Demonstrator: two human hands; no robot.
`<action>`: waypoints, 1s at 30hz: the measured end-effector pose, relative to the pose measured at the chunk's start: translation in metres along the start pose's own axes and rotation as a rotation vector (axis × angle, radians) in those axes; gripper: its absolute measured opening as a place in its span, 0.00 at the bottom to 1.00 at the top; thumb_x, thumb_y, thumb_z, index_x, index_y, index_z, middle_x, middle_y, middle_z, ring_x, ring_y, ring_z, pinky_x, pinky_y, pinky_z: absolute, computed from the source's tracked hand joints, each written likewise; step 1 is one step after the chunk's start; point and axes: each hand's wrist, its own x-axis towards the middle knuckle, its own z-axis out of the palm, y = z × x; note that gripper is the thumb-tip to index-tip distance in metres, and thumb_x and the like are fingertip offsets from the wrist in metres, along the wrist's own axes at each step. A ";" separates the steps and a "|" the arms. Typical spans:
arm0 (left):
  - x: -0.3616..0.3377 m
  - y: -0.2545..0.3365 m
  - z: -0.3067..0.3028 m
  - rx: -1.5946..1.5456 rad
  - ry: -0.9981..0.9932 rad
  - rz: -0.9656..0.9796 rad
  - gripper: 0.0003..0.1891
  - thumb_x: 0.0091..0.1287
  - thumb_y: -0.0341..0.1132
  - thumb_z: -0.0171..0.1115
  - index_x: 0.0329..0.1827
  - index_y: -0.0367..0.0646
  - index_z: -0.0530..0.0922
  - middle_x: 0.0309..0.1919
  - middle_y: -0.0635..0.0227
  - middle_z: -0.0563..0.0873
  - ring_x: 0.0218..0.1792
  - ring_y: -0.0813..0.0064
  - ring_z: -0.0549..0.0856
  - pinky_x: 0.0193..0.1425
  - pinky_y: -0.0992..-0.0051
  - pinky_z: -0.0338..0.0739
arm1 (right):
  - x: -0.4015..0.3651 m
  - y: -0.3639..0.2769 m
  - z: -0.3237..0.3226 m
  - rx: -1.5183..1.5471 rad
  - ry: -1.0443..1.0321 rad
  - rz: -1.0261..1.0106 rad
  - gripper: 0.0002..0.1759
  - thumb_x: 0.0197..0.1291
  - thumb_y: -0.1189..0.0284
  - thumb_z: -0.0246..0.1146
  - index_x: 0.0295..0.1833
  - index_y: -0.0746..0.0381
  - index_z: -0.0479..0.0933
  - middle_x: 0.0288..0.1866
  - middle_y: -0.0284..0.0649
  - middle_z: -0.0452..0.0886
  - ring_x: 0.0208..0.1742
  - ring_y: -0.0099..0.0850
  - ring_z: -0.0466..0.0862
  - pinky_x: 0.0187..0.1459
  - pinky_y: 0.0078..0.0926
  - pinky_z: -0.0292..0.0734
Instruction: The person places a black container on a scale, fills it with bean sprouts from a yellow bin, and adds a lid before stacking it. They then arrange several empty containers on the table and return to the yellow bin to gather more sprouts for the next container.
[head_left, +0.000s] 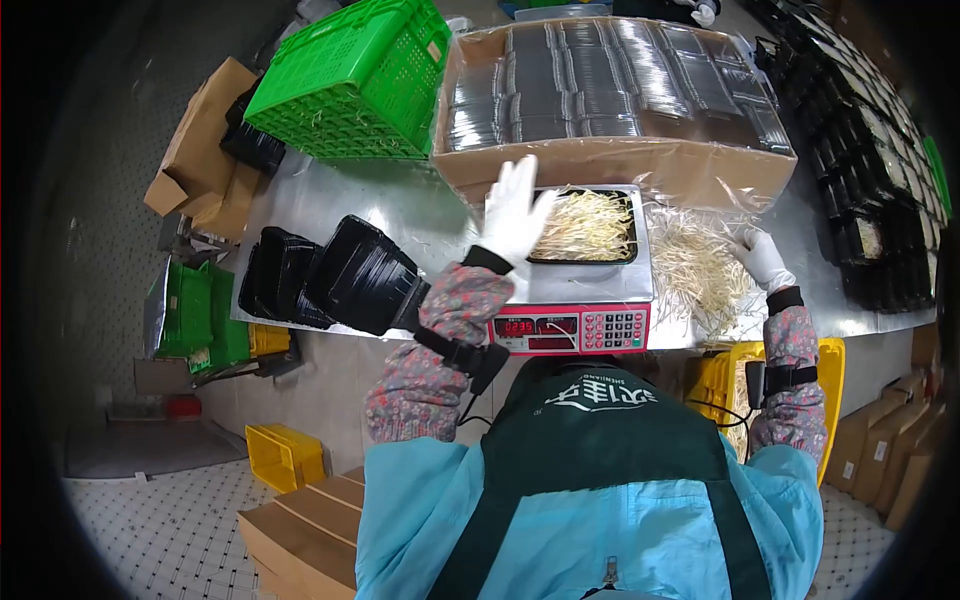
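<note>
A black tray [634, 228] filled with pale bean sprouts [583, 226] rests on the steel top of a red digital scale [572, 330], whose display is lit. My left hand [515, 212], in a white glove, is at the tray's left side with its fingers stretched out and nothing in it. Right of the scale, a loose heap of bean sprouts [698, 270] lies on the metal table [440, 190]. At the heap's right edge, my right hand [765, 258], also gloved, has its fingers curled in on some sprouts; its fingertips are partly hidden.
A carton [610, 160] packed with clear plastic lids stands behind the scale. Left of it is a green crate [350, 80]. Stacked black trays [355, 275] lie on the left, and filled trays [865, 170] pile up on the right. A yellow crate [830, 400] stands below the table's right side.
</note>
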 end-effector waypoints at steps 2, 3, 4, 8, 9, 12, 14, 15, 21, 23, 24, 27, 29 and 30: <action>-0.008 0.014 0.031 0.216 -0.126 0.240 0.33 0.72 0.50 0.53 0.75 0.38 0.62 0.72 0.50 0.68 0.74 0.48 0.63 0.76 0.49 0.56 | 0.008 -0.025 -0.007 0.018 0.010 -0.035 0.13 0.60 0.72 0.68 0.46 0.69 0.82 0.38 0.52 0.86 0.40 0.41 0.87 0.45 0.33 0.79; -0.017 0.022 0.040 0.261 -0.166 0.289 0.32 0.72 0.49 0.53 0.74 0.39 0.63 0.71 0.51 0.69 0.73 0.49 0.65 0.74 0.49 0.57 | 0.009 -0.034 -0.009 0.027 0.017 -0.060 0.13 0.60 0.72 0.68 0.47 0.69 0.82 0.38 0.52 0.86 0.40 0.41 0.87 0.46 0.33 0.79; -0.029 0.029 0.045 0.305 -0.205 0.344 0.32 0.71 0.49 0.53 0.73 0.39 0.65 0.70 0.52 0.70 0.72 0.50 0.66 0.73 0.48 0.58 | 0.010 -0.046 -0.013 0.036 0.029 -0.081 0.13 0.60 0.72 0.68 0.48 0.70 0.82 0.39 0.52 0.86 0.40 0.40 0.87 0.46 0.32 0.79; -0.028 0.013 0.059 0.198 -0.216 0.329 0.32 0.70 0.49 0.55 0.73 0.39 0.65 0.67 0.52 0.73 0.70 0.51 0.68 0.72 0.49 0.59 | 0.005 -0.069 -0.022 0.181 0.080 -0.115 0.14 0.62 0.73 0.67 0.49 0.71 0.81 0.40 0.50 0.86 0.42 0.35 0.86 0.47 0.30 0.79; -0.025 0.015 0.058 0.184 -0.244 0.325 0.33 0.70 0.49 0.55 0.73 0.39 0.64 0.67 0.52 0.72 0.70 0.51 0.68 0.71 0.49 0.59 | 0.003 -0.082 -0.030 0.230 0.068 -0.099 0.14 0.63 0.73 0.67 0.50 0.71 0.81 0.41 0.48 0.86 0.43 0.31 0.85 0.48 0.28 0.78; -0.025 0.020 0.047 0.094 -0.301 0.282 0.39 0.68 0.53 0.57 0.76 0.39 0.59 0.69 0.49 0.69 0.72 0.50 0.66 0.74 0.49 0.56 | 0.004 -0.123 -0.052 0.348 0.078 -0.234 0.13 0.64 0.73 0.65 0.51 0.70 0.81 0.41 0.45 0.86 0.42 0.28 0.84 0.47 0.26 0.77; -0.024 0.023 0.033 -0.053 -0.354 0.198 0.44 0.68 0.55 0.59 0.78 0.38 0.54 0.72 0.46 0.65 0.74 0.49 0.62 0.77 0.52 0.53 | 0.011 -0.152 -0.058 0.334 0.093 -0.373 0.13 0.64 0.73 0.65 0.51 0.68 0.81 0.41 0.45 0.85 0.42 0.30 0.84 0.46 0.26 0.77; -0.022 0.028 0.024 -0.124 -0.363 0.132 0.47 0.66 0.55 0.62 0.80 0.37 0.50 0.74 0.43 0.62 0.76 0.48 0.59 0.79 0.56 0.50 | 0.015 -0.167 -0.061 0.324 0.100 -0.442 0.13 0.64 0.73 0.65 0.52 0.67 0.82 0.40 0.44 0.85 0.42 0.31 0.84 0.46 0.26 0.77; -0.032 0.021 0.006 -1.259 0.332 -0.193 0.29 0.77 0.31 0.44 0.80 0.39 0.53 0.78 0.54 0.59 0.77 0.63 0.59 0.79 0.67 0.53 | 0.047 -0.221 -0.007 0.181 -0.010 -0.685 0.13 0.64 0.66 0.63 0.51 0.59 0.83 0.40 0.46 0.83 0.44 0.46 0.83 0.48 0.36 0.79; -0.032 0.018 0.012 -0.820 0.206 -0.070 0.27 0.77 0.34 0.44 0.79 0.38 0.56 0.76 0.54 0.62 0.77 0.61 0.60 0.79 0.62 0.53 | 0.057 -0.222 0.034 -0.027 -0.002 -0.745 0.10 0.61 0.67 0.63 0.44 0.60 0.83 0.38 0.46 0.83 0.42 0.47 0.84 0.45 0.39 0.80; -0.032 0.014 0.020 -0.600 0.143 -0.013 0.27 0.77 0.35 0.44 0.78 0.38 0.57 0.76 0.55 0.63 0.77 0.60 0.60 0.79 0.60 0.53 | 0.061 -0.222 0.050 -0.117 -0.016 -0.765 0.09 0.59 0.68 0.63 0.42 0.60 0.82 0.37 0.45 0.83 0.40 0.47 0.84 0.43 0.40 0.80; -0.039 -0.008 0.045 0.162 -0.112 0.140 0.26 0.74 0.40 0.48 0.74 0.42 0.66 0.73 0.63 0.69 0.74 0.56 0.65 0.74 0.54 0.59 | 0.063 -0.220 0.075 -0.295 -0.008 -0.700 0.07 0.56 0.70 0.63 0.37 0.60 0.81 0.34 0.45 0.83 0.38 0.46 0.85 0.42 0.41 0.80; -0.040 -0.006 0.044 0.309 -0.124 0.191 0.26 0.73 0.42 0.49 0.73 0.44 0.68 0.72 0.66 0.71 0.72 0.57 0.67 0.72 0.55 0.61 | 0.060 -0.209 0.065 -0.244 -0.027 -0.650 0.07 0.56 0.70 0.63 0.36 0.61 0.81 0.33 0.45 0.83 0.38 0.46 0.85 0.42 0.42 0.80; -0.041 -0.006 0.045 0.319 -0.111 0.202 0.26 0.73 0.42 0.49 0.72 0.45 0.69 0.71 0.66 0.72 0.72 0.58 0.67 0.71 0.55 0.62 | 0.054 -0.202 0.056 -0.216 -0.038 -0.624 0.07 0.56 0.70 0.63 0.36 0.61 0.82 0.32 0.45 0.83 0.38 0.46 0.85 0.42 0.42 0.81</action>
